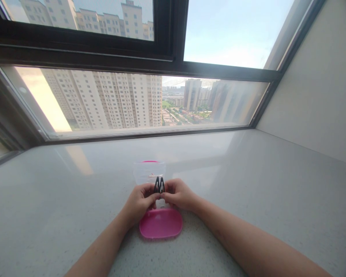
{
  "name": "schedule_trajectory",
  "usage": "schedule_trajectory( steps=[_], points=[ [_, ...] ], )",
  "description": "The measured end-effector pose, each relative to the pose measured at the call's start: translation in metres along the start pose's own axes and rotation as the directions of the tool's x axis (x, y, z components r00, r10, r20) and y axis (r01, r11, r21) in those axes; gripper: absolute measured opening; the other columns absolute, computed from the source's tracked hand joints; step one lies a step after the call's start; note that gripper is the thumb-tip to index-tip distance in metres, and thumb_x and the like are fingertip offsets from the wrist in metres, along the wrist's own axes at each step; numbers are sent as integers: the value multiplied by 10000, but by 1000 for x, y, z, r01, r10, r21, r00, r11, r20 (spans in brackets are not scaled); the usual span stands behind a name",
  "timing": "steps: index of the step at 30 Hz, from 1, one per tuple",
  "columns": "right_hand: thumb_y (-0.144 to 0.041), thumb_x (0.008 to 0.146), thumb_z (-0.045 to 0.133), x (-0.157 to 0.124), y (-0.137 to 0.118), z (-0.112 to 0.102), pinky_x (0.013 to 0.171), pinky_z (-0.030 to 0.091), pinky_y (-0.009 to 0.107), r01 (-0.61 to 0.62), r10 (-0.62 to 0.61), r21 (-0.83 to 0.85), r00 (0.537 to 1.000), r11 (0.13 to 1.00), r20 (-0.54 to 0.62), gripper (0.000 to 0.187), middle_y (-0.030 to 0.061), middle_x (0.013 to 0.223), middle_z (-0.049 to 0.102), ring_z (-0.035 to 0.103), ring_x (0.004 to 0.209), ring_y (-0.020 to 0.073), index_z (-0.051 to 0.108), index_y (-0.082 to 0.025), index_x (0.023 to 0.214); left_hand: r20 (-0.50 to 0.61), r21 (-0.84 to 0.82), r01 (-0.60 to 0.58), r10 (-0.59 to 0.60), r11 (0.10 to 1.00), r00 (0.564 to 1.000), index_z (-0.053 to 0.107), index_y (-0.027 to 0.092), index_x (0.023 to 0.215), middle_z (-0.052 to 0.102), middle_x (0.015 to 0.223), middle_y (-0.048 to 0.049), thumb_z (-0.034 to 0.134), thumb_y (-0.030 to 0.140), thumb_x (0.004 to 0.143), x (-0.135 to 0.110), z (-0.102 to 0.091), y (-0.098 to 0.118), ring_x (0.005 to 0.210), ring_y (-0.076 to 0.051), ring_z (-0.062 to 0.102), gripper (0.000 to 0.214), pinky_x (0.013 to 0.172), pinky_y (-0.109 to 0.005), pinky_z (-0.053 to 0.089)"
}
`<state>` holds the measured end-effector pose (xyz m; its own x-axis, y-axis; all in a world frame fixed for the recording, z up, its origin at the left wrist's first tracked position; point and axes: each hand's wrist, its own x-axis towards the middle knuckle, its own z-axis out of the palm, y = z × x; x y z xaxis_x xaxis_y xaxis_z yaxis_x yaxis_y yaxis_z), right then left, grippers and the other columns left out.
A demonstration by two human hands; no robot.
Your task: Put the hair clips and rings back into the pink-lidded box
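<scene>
Two black snap hair clips (159, 185) stand upright side by side between my hands, pinched near their lower ends. My left hand (144, 198) is closed on the left clip, thumb in front. My right hand (178, 194) grips the right clip the same way, and the fingertips of both hands nearly meet. Just below them on the counter lies a shallow pink oval tray or lid (160, 224), its inside facing up. Behind the clips stands a clear plastic container (141, 171) with a strip of pink at its far side; my fingers hide its lower part.
The pale speckled counter (248, 192) reaches back to a dark-framed window (175, 69), with tall buildings outside. A plain white wall (314, 84) rises along the right side. A small thin reddish-white item (155, 176) shows at the clear container.
</scene>
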<state>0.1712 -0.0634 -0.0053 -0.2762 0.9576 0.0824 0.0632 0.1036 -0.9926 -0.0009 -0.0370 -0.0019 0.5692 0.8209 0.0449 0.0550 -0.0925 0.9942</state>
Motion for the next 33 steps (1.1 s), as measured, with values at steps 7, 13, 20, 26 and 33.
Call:
schedule_trajectory(
  steps=[7,13,20,26,33],
  points=[
    [-222,682,612,-1,-2,1,358,351,166,-24,24,13,1000,1000,-16,145,-46,489,509,466,383,69,510,-135,626,12,-15,-6,6,1000,1000,616,119,806,569,599,4,625,288,756,0,0,-2,468,-97,493,177,462,-212,389],
    [-226,681,597,1,1,0,356,345,166,-43,45,77,999,996,-13,108,-39,498,539,463,374,66,558,-128,660,-2,-29,16,-17,999,1000,608,117,768,567,579,2,634,297,741,-1,0,3,478,-108,505,184,462,-213,388],
    [-260,683,613,2,-1,-1,344,324,164,-55,57,81,998,995,-22,145,-35,502,539,463,366,65,565,-124,671,6,-23,25,-25,999,1000,603,119,761,578,575,-7,627,312,742,1,-2,2,480,-110,502,195,466,-212,373],
    [-276,687,630,2,2,-2,345,330,155,-48,49,69,999,996,-21,166,-41,499,540,461,363,58,561,-125,685,3,-28,32,-32,999,999,599,120,766,587,580,-13,608,324,758,1,-2,0,470,-105,493,205,454,-204,356],
    [-283,685,640,1,-1,-2,348,331,163,-41,42,29,999,999,-20,179,-40,504,535,464,372,63,579,-117,703,2,-29,34,-34,999,999,614,124,785,552,534,8,597,319,772,0,-1,0,452,-96,475,196,442,-193,345]
  ],
)
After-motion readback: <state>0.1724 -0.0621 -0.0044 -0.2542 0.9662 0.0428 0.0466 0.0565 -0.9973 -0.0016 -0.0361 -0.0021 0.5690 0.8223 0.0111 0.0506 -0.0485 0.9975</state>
